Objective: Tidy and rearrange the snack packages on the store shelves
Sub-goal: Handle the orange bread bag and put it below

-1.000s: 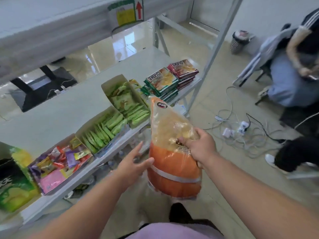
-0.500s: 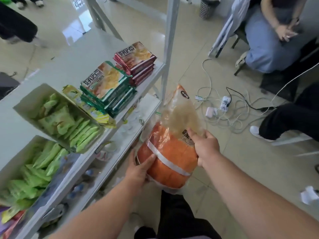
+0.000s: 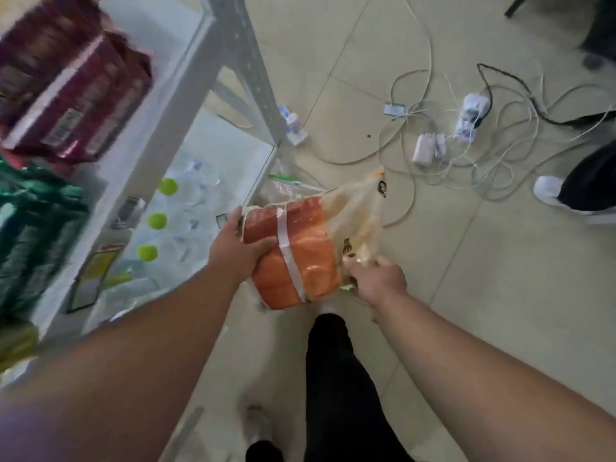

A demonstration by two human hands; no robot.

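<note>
Below the shelf edge, over the floor: snack bag [image 3: 300, 251], held in both hands beside the white shelving.
Snack bag, build: orange lower half with a white band across it; clear, crinkled upper half with dark print.
Snack bag, long axis: tilted, running from lower left near the person to upper right; the clear top end points up and right, away from the shelves, and the orange base sits low and near.
Left hand [image 3: 238, 250]: fingers and thumb wrapped round the orange end on the shelf side, gripping it.
Right hand [image 3: 375, 281]: fingers curled, pinching the clear part of the bag at its lower right edge.
Upper shelf [image 3: 160, 95], left: dark red packets [image 3: 70, 91] stacked, green packets [image 3: 36, 235] nearer the camera; both blurred.
Lower shelf [image 3: 233, 155]: clear bottles with yellow-green caps [image 3: 156, 221].
Floor [image 3: 500, 295]: pale tiles, a tangle of white cables [image 3: 473, 155] with a power strip [image 3: 470, 116] and adapters, well apart from the bag.
Right edge: a white shoe [image 3: 550, 191] under a dark trouser leg.
</note>
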